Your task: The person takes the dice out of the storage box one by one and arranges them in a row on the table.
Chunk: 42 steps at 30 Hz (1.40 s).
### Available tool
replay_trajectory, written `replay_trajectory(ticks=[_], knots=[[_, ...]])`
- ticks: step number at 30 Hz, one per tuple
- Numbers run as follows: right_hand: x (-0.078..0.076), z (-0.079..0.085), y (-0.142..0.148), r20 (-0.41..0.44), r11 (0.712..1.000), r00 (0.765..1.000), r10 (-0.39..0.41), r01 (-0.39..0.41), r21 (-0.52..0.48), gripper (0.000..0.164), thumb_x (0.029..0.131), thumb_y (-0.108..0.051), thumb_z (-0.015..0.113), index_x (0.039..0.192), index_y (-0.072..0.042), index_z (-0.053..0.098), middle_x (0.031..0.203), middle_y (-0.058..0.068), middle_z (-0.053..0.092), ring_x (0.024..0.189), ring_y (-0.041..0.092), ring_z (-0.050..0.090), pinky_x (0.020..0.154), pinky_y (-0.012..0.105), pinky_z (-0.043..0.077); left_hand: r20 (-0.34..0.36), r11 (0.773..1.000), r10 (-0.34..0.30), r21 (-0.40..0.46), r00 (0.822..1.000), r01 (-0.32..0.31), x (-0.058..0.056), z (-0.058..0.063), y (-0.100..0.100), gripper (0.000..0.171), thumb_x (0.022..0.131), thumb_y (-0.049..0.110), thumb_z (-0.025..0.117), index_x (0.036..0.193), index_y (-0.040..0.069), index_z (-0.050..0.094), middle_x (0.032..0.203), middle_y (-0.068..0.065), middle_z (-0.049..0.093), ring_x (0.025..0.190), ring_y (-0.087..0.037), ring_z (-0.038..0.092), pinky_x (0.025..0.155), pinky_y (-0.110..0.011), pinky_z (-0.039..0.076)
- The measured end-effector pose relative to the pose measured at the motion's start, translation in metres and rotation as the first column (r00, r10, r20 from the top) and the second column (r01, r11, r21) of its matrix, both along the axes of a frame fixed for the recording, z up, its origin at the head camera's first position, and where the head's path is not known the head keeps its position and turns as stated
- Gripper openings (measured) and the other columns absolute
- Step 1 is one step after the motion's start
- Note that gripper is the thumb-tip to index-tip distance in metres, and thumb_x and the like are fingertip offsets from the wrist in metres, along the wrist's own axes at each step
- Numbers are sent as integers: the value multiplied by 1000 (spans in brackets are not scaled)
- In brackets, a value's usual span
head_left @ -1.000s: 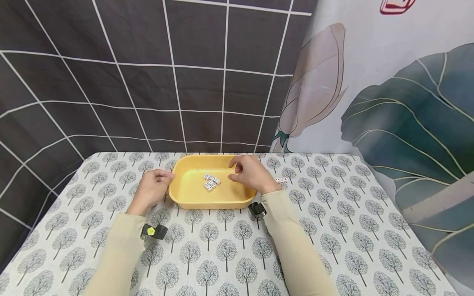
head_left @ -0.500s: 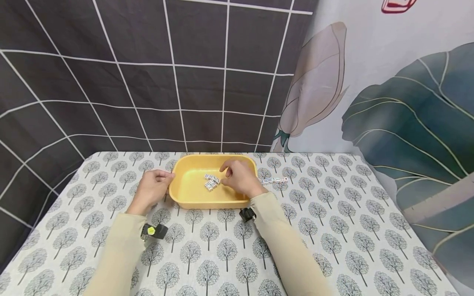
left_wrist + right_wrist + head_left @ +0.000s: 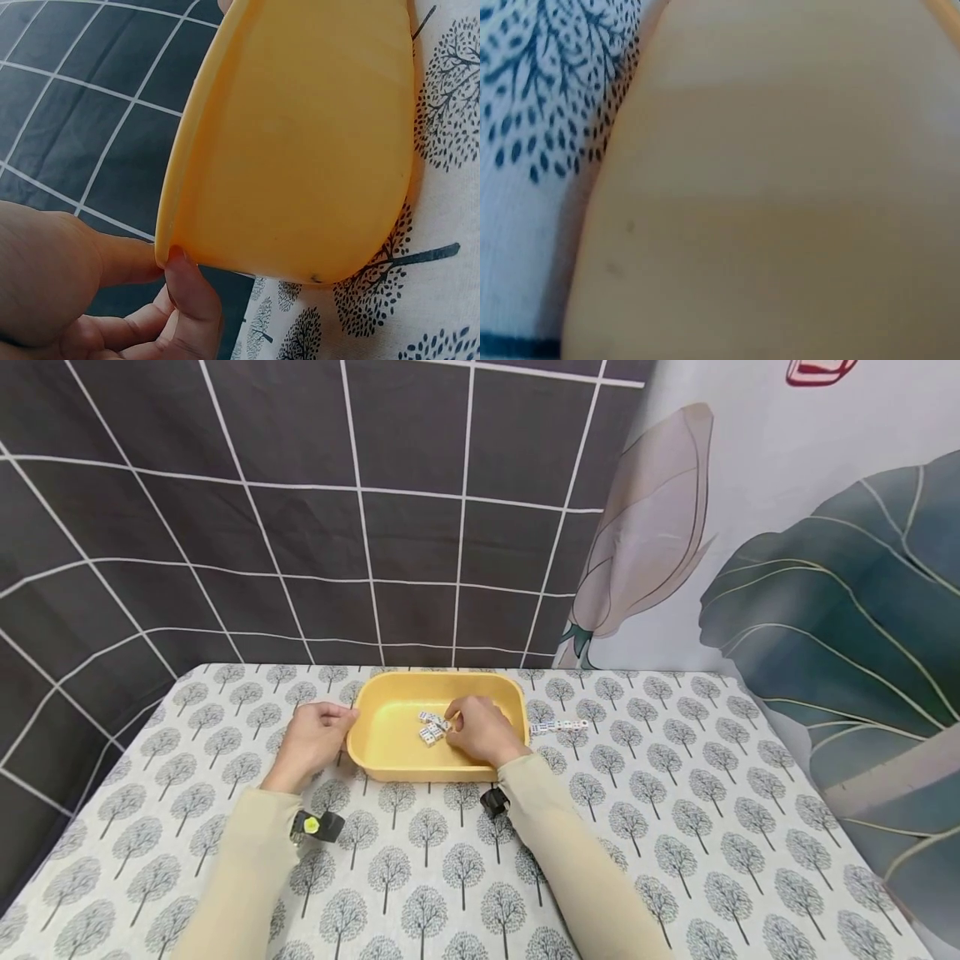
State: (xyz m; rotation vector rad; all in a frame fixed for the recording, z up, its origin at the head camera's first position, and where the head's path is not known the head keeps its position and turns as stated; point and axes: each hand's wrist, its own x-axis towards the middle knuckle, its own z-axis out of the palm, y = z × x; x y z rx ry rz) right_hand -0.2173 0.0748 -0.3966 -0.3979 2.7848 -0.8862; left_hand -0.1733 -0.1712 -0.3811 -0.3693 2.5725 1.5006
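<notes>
A yellow plastic basin (image 3: 397, 774) stands on the table, and several small white dice (image 3: 431, 733) lie clustered on its floor. My left hand (image 3: 313, 739) pinches the basin's left rim; in the left wrist view, thumb and finger meet on either side of the basin's edge (image 3: 176, 187). Inside the basin, my right hand (image 3: 483, 731) reaches down with curled fingers, its fingertips right at the right side of the dice. Whether a die is between them I cannot tell. Only the basin's outer wall (image 3: 765, 187) fills most of the right wrist view, hiding that hand.
To the right of the basin, a straight row of dice (image 3: 558, 726) lies on the tree-patterned tablecloth (image 3: 427, 860). Behind the table hang a dark gridded curtain (image 3: 300, 527) and a floral curtain (image 3: 645, 527).
My right hand has moved left and down from the basin's right end to the dice, uncovering the row outside. The left hand keeps its hold on the rim; the head view shifts slightly.
</notes>
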Motion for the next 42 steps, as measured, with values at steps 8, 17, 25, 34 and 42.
replay_trajectory(ticks=[8,17,25,34,42], knots=[[1,0,-1,-13,1000,1000,2,-2,6,23,82,-3,75,104,-9,75,74,-1,59,65,12,51,59,24,41,8,1000,1,-9,1000,-1,-1,1,0,37,105,26,55,126,-4,60,108,-17,68,79,-14,63,76,-29,58],[1,0,-2,-11,999,1000,2,-2,35,14,84,-12,81,95,-12,73,81,1,63,71,15,55,64,25,45,4,1000,-5,-7,1000,5,-1,1,-1,36,106,26,55,125,-4,60,107,-16,68,79,-14,63,75,-29,57],[1,0,-1,-8,999,1000,18,-17,50,15,83,-14,82,96,-12,73,78,0,62,68,13,54,63,26,44,-4,1000,-9,-10,1000,9,-1,1,-1,36,106,26,55,125,-4,60,107,-17,69,79,-14,63,76,-29,58],[0,-1,-1,18,999,1000,23,-24,43,11,84,-13,81,90,-13,72,80,2,63,67,14,55,61,26,46,1,1000,-11,-2,1000,11,1,0,-2,36,106,25,54,126,-4,59,108,-17,68,80,-14,63,77,-30,59],[-1,5,4,17,999,999,31,-31,29,11,84,-13,81,87,-14,71,78,1,63,69,15,55,63,26,46,2,1000,-8,-3,1000,8,0,0,-1,36,106,25,55,125,-4,59,108,-17,68,80,-14,63,77,-30,58]])
